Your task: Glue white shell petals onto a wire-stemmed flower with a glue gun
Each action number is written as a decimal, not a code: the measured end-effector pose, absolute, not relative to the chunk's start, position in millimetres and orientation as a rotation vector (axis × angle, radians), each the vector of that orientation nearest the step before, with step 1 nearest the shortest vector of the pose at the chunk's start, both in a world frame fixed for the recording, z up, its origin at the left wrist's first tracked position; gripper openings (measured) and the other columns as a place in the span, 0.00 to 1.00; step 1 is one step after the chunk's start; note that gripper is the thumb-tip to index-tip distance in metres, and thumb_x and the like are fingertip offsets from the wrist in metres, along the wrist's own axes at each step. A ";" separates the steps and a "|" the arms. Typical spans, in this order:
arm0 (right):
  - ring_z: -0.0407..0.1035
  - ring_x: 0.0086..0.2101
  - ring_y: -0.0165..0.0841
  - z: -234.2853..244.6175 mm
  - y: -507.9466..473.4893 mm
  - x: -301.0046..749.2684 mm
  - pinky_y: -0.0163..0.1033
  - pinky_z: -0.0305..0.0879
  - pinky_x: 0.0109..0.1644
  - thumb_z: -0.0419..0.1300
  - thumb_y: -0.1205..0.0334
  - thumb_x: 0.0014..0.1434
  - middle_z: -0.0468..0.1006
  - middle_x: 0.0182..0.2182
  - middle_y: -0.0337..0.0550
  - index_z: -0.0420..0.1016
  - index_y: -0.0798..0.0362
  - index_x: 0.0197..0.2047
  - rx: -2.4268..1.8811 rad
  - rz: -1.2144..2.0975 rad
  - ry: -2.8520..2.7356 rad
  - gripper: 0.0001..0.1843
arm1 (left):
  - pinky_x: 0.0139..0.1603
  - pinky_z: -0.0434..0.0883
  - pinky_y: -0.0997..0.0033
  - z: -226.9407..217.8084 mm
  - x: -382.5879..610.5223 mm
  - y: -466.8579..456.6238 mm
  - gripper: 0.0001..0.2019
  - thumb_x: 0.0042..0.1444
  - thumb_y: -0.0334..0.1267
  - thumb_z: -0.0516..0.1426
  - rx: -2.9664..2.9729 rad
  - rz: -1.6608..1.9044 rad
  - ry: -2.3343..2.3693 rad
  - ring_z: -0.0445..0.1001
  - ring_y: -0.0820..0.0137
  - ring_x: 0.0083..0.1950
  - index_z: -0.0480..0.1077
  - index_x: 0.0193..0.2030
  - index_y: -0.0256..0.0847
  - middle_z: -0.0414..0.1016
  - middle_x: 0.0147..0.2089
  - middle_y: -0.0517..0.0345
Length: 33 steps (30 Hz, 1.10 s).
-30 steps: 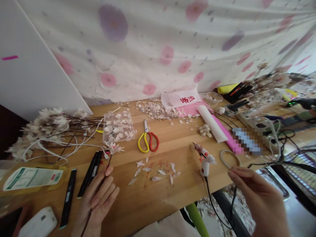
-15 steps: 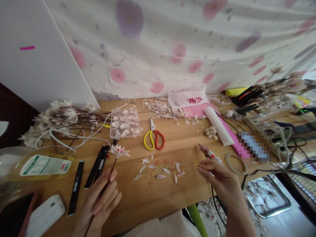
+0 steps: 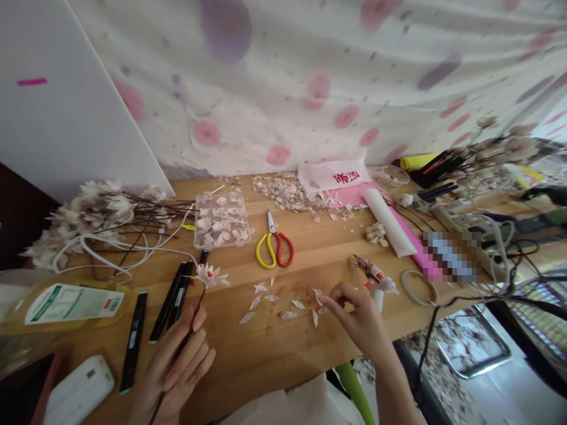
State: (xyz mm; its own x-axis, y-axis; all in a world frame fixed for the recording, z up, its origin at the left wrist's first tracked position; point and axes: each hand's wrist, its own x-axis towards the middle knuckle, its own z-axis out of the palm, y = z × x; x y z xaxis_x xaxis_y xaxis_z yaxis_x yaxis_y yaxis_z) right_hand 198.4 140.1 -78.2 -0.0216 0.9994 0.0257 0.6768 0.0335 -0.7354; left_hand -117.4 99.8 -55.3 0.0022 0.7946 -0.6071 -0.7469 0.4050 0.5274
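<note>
Head view shows petals (image 3: 221, 225) in clear box (image 3: 197, 241), left fingers (image 3: 190, 349) gripping flower stem (image 3: 202, 296), right fingers' (image 3: 335, 307) grip unclear.

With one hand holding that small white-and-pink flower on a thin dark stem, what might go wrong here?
The right hand is close to a white glue gun; if its tip is hot, which I can't tell, it might burn.
The thin, pale, pointed petals lie loose, so a brush might scatter them.
The flower is held only by its stem in the left hand; a knock could damage it.
</note>
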 end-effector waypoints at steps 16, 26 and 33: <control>0.69 0.30 0.32 -104.2 156.8 167.1 0.35 0.62 0.36 0.57 0.72 0.59 0.75 0.30 0.39 0.70 0.52 0.31 -1.630 1.080 -1.928 0.07 | 0.25 0.68 0.75 -58.0 -113.6 86.9 0.12 0.51 0.33 0.68 0.115 1.183 1.054 0.66 0.75 0.18 0.74 0.41 0.48 0.72 0.19 0.69; 0.70 0.26 0.34 -74.1 150.4 229.2 0.38 0.67 0.28 0.59 0.48 0.62 0.76 0.26 0.42 0.76 0.53 0.42 -1.654 0.974 -1.536 0.17 | 0.20 0.62 0.77 -56.2 -107.4 101.4 0.06 0.55 0.36 0.66 0.132 1.086 0.991 0.59 0.78 0.13 0.73 0.36 0.46 0.61 0.12 0.73; 0.73 0.25 0.36 -75.3 138.4 243.4 0.40 0.71 0.27 0.64 0.43 0.58 0.78 0.24 0.44 0.77 0.51 0.34 -1.633 1.012 -1.424 0.18 | 0.20 0.65 0.76 -38.5 -100.1 107.1 0.07 0.54 0.33 0.67 0.131 1.051 0.975 0.62 0.75 0.14 0.73 0.34 0.47 0.64 0.12 0.72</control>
